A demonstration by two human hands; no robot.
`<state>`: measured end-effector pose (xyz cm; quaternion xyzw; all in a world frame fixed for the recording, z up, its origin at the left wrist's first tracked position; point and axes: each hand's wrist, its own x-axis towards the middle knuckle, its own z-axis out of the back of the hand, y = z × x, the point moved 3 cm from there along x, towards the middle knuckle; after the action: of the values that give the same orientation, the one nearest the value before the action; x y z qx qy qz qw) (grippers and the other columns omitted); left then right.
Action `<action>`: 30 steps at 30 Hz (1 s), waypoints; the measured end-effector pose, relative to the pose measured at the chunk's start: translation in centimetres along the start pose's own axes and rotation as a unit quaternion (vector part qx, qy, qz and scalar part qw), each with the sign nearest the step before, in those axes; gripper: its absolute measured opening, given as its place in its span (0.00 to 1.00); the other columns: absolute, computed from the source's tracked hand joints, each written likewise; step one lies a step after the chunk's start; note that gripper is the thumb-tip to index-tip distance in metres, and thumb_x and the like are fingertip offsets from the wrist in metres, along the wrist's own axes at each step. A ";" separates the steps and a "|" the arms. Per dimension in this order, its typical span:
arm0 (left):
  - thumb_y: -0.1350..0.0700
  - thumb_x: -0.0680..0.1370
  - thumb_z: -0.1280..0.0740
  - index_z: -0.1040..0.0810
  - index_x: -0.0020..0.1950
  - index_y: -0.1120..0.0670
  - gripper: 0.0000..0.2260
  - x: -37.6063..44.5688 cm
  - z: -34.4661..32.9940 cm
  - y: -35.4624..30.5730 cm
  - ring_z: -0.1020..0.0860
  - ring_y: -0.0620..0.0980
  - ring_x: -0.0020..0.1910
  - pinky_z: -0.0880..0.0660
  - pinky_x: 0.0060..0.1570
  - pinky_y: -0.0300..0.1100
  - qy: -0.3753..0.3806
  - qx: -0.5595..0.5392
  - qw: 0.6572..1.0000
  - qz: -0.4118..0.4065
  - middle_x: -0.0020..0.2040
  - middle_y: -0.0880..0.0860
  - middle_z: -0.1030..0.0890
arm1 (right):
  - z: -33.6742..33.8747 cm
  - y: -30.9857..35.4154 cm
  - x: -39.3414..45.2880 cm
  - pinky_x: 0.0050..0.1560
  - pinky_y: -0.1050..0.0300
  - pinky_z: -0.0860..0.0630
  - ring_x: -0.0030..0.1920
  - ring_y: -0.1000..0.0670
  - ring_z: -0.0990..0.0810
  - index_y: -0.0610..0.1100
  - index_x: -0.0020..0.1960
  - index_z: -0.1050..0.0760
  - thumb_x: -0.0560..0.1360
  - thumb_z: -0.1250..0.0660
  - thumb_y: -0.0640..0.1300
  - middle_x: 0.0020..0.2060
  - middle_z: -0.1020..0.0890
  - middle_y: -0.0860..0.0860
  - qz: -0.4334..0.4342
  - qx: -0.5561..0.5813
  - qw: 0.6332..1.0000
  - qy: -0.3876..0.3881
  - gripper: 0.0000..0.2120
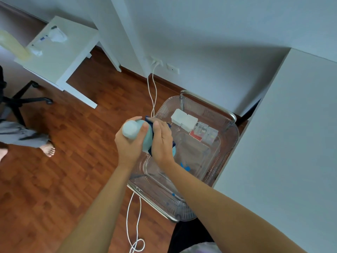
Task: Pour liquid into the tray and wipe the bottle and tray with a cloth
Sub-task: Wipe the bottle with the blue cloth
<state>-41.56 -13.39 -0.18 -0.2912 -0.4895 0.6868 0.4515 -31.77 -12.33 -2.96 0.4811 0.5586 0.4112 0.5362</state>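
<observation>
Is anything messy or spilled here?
Nothing looks spilled on the floor. The oddest thing is the white cable, trailing loose across the floor beside the clear tray; someone could trip. Blue specks lie inside the tray.

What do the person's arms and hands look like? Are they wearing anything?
Both arms are bare, with no sleeves showing. The left hand and right hand wear no gloves, and no rings, watch or bracelets can be seen on them.
</observation>
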 end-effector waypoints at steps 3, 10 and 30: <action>0.43 0.72 0.30 0.18 0.53 0.53 0.17 -0.7 1.2 -1.6 0.19 0.48 0.50 0.20 0.50 0.49 -0.038 -0.057 0.997 0.024 0.51 0.49 0.17 | 0.1 0.6 -0.8 0.63 0.52 0.30 0.56 0.59 0.27 0.58 0.54 0.23 0.80 0.50 0.51 0.51 0.22 0.68 0.041 -0.024 0.999 0.004 0.17; 0.41 0.70 0.28 0.18 0.45 0.45 0.10 -1.3 3.6 -8.2 0.20 0.47 0.47 0.21 0.38 0.40 -0.071 -0.157 0.985 -0.022 0.46 0.44 0.18 | 3.7 -0.1 -0.4 0.57 0.41 0.24 0.51 0.50 0.20 0.54 0.45 0.17 0.79 0.49 0.50 0.48 0.16 0.53 -0.149 -0.006 0.987 -0.058 0.20; 0.42 0.66 0.23 0.17 0.41 0.49 0.13 -3.1 6.0 -18.7 0.18 0.43 0.41 0.21 0.36 0.39 -0.012 -0.293 0.951 -0.100 0.42 0.45 0.16 | 9.9 7.8 -0.7 0.36 0.56 0.22 0.33 0.48 0.17 0.44 0.49 0.21 0.75 0.36 0.55 0.37 0.16 0.46 -0.292 0.122 0.948 0.044 0.15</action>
<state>-38.99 -16.57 19.28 -0.3519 -0.7011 0.4677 0.4073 -21.16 -11.99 3.95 0.3400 0.7435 0.1860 0.5450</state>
